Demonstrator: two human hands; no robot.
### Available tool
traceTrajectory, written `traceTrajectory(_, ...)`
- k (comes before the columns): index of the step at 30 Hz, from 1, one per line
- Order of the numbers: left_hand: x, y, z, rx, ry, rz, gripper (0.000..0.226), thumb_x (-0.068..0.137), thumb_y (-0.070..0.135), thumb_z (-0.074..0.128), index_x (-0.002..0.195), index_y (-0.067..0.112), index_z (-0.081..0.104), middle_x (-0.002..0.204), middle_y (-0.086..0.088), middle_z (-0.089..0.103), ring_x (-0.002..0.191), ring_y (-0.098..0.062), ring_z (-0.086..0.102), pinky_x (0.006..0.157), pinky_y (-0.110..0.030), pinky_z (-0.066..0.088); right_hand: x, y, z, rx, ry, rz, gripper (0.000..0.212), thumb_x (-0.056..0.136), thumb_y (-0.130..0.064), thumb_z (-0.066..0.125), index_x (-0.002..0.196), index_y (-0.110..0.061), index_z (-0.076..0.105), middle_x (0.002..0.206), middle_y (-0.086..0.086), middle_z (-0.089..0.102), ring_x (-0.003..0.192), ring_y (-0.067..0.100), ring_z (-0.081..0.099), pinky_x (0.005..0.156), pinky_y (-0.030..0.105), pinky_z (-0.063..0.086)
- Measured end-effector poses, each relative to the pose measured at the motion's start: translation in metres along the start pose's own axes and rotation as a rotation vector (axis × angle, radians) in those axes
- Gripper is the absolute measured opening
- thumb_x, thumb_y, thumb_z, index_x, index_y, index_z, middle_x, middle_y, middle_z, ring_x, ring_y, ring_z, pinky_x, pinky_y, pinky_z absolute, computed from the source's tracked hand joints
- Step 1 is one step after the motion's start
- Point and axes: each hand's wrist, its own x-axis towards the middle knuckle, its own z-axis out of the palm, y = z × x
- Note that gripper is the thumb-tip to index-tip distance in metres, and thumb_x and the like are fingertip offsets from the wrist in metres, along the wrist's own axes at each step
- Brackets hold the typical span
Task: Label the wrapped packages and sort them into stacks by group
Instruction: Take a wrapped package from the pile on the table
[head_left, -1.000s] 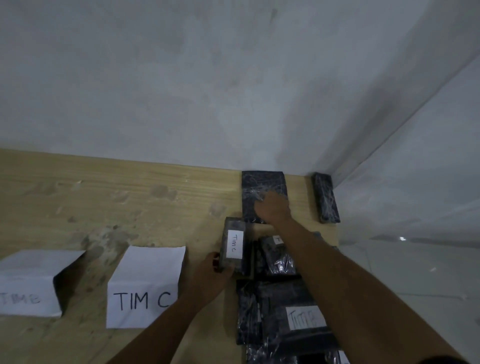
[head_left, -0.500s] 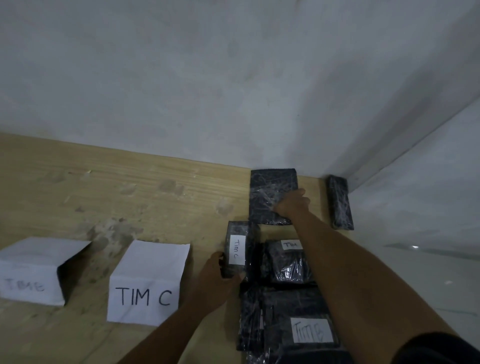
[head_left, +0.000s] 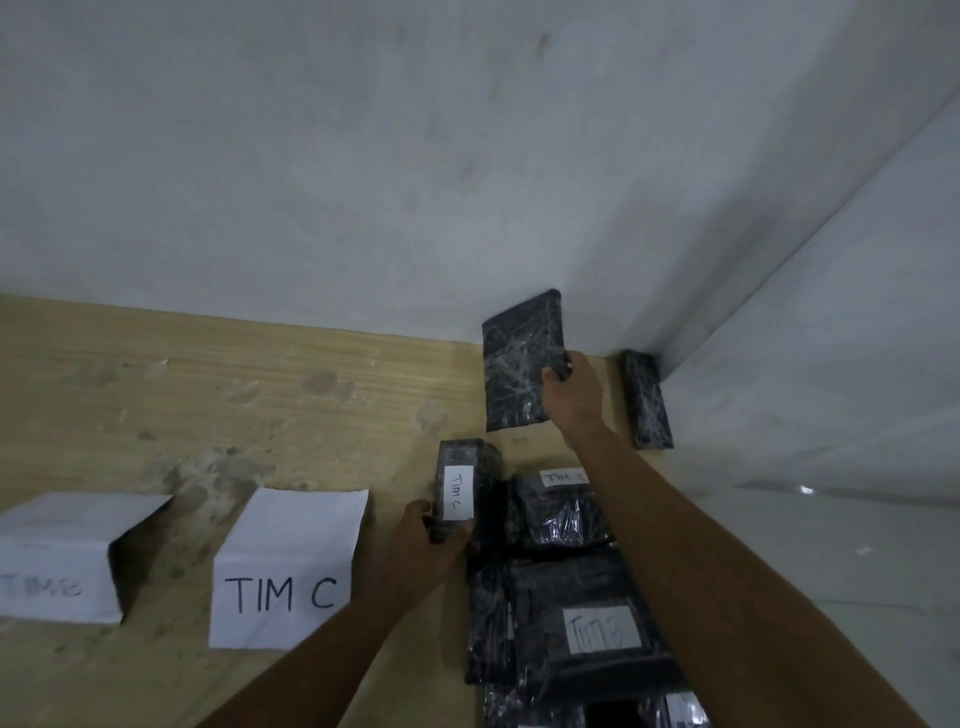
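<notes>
- Head view: the right hand's (head_left: 574, 395) fingers were curled round the right edge of a tilted unlabelled package (head_left: 519, 358), their tips partly hidden. Its forearm covered parts of the packages below.
- The left hand (head_left: 423, 540) clamped the near end of a package labelled TIM C (head_left: 460, 488), most of its fingers out of sight.
- The bottom edge cut off the nearest packages. The writing on the left paper sign (head_left: 57, 556) was faint, perhaps TIM B.
- The packages were flat, dark, rectangular blocks in shiny, creased film with white paper labels.
- Just right of the left fingers lay a second TIM C package (head_left: 558, 512), and behind them a TIM B package (head_left: 597, 631).
- Right of the right fingers, a narrow package (head_left: 647, 400) lay by the wall.
- A folded TIM C sign (head_left: 288, 571) stood left of the left hand on the rough wooden table (head_left: 208, 395).
</notes>
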Motion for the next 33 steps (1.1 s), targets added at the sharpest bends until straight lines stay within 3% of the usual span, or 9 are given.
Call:
traceTrajectory(4, -0.008, 0.010, -0.010, 0.143, 0.094, 0.021, 0.048, 0.090, 0.046, 0.057, 0.124, 0.012, 0.047, 0.118, 0.000, 0.055, 0.101, -0.020, 0.057, 0.078, -0.028, 0.045, -0.025, -0.015, -0.012, 0.081, 0.139, -0.120, 0.030, 0.098, -0.022, 0.051, 0.127, -0.014, 0.055, 0.114, 0.007, 0.065, 0.101, 0.023, 0.060, 0.086, 0.035, 0.051)
traceTrajectory(6, -0.013, 0.010, -0.022, 0.084, 0.159, 0.038, 0.035, 0.091, 0.042, 0.055, 0.117, 0.018, 0.050, 0.110, 0.003, 0.057, 0.103, -0.023, 0.059, 0.085, -0.035, 0.049, -0.042, -0.024, -0.015, 0.152, 0.170, -0.134, 0.028, 0.097, -0.023, 0.051, 0.124, -0.016, 0.057, 0.105, 0.003, 0.066, 0.091, 0.017, 0.060, 0.080, 0.031, 0.051)
traceTrajectory(10, -0.022, 0.007, -0.053, -0.142, 0.219, 0.099, 0.024, 0.097, 0.028, 0.051, 0.118, 0.018, 0.050, 0.102, 0.005, 0.057, 0.092, -0.015, 0.055, 0.070, -0.026, 0.044, -0.089, -0.030, -0.007, 0.346, 0.177, -0.135, 0.023, 0.095, -0.026, 0.057, 0.116, -0.016, 0.058, 0.097, -0.002, 0.066, 0.085, 0.011, 0.063, 0.073, 0.027, 0.052)
traceTrajectory(13, -0.024, -0.002, -0.086, -0.381, 0.238, 0.092, 0.030, 0.098, 0.034, 0.047, 0.120, 0.014, 0.052, 0.113, -0.004, 0.063, 0.096, -0.018, 0.062, 0.077, -0.032, 0.054, -0.130, -0.024, 0.011, 0.568, 0.103, -0.038, 0.024, 0.090, -0.029, 0.066, 0.105, -0.011, 0.058, 0.094, 0.005, 0.068, 0.086, 0.019, 0.065, 0.079, 0.040, 0.054)
traceTrajectory(18, -0.043, -0.029, -0.153, -0.726, 0.138, -0.034, 0.034, 0.101, 0.037, 0.040, 0.115, 0.012, 0.058, 0.109, -0.009, 0.066, 0.096, -0.026, 0.066, 0.085, -0.044, 0.054, -0.206, -0.002, 0.043, 0.798, -0.136, 0.130, 0.029, 0.086, -0.032, 0.069, 0.088, -0.004, 0.062, 0.095, 0.023, 0.064, 0.091, 0.037, 0.064, 0.085, 0.048, 0.054)
traceTrajectory(23, -0.078, -0.081, -0.197, -0.453, -0.087, 0.075, 0.035, 0.091, 0.047, 0.054, 0.099, 0.017, 0.070, 0.093, -0.002, 0.072, 0.091, -0.019, 0.068, 0.074, -0.030, 0.054, -0.277, 0.006, 0.087, 0.670, -0.266, 0.311, 0.037, 0.083, -0.037, 0.068, 0.095, -0.002, 0.071, 0.096, 0.017, 0.073, 0.090, 0.034, 0.070, 0.080, 0.048, 0.058)
traceTrajectory(25, -0.093, -0.112, -0.211, -0.378, -0.129, 0.089, 0.024, 0.085, 0.039, 0.066, 0.097, 0.018, 0.069, 0.096, 0.000, 0.073, 0.095, -0.018, 0.069, 0.074, -0.027, 0.055, -0.304, 0.011, 0.111, 0.648, -0.272, 0.378, 0.034, 0.083, -0.037, 0.070, 0.094, -0.005, 0.072, 0.094, 0.015, 0.074, 0.087, 0.033, 0.071, 0.076, 0.043, 0.058)
traceTrajectory(29, -0.096, -0.173, -0.221, -0.295, -0.180, -0.064, 0.031, 0.083, 0.037, 0.071, 0.104, 0.016, 0.063, 0.107, -0.002, 0.068, 0.097, -0.020, 0.067, 0.075, -0.032, 0.057, -0.334, 0.032, 0.156, 0.568, -0.138, 0.414, 0.046, 0.070, -0.048, 0.080, 0.097, -0.012, 0.069, 0.095, 0.009, 0.074, 0.088, 0.028, 0.071, 0.079, 0.045, 0.059)
traceTrajectory(33, -0.101, -0.214, -0.221, -0.171, -0.098, -0.149, 0.036, 0.082, 0.038, 0.071, 0.101, 0.012, 0.054, 0.102, -0.007, 0.063, 0.092, -0.023, 0.065, 0.081, -0.046, 0.057, -0.357, 0.050, 0.185, 0.367, -0.076, 0.354, 0.030, 0.081, -0.028, 0.076, 0.102, -0.012, 0.060, 0.103, 0.008, 0.068, 0.091, 0.021, 0.066, 0.081, 0.041, 0.057)
